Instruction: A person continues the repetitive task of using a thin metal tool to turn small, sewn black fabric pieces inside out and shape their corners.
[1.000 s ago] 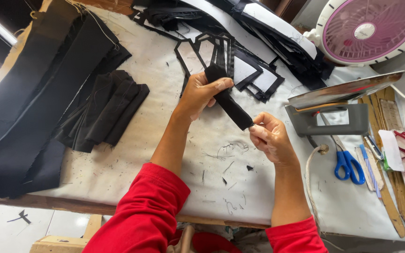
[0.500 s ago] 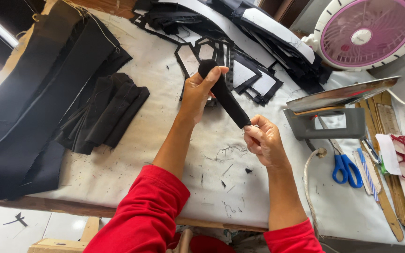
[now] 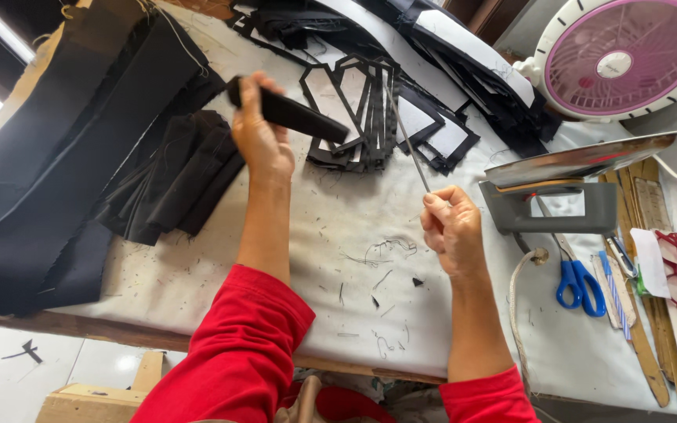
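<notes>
- A narrow black fabric tube [image 3: 287, 113] was gripped in the closed left hand [image 3: 262, 141], raised above the table [image 3: 338, 235] and just left of the stack of black-edged cut pieces [image 3: 354, 117].
- A thin metal rod [image 3: 407, 139] was pinched between thumb and fingertips of the right hand [image 3: 452, 227], its tip slanted up across the right side of that stack.
- The rod's far end could have snagged or shifted the loose cut pieces, since it was held directly over them; a poke to the left hand seemed possible if the two were brought together carelessly.
- The tube might have slipped or twisted, being held near one end only.
- A pile of folded black cloth [image 3: 174, 176] lay left of the stack, with long dark fabric lengths [image 3: 56, 157] farther left.
- A grey iron [image 3: 566, 188] was resting to the right of the stack, near the right hand; contact with it was judged a burn risk if it was hot, which could not be told.
- Blue-handled scissors [image 3: 581, 283] and wooden rulers [image 3: 652, 313] lay beyond the iron; a pink fan [image 3: 620, 55] stood above it.
- Thread scraps [image 3: 378, 254] were scattered below the stack.
</notes>
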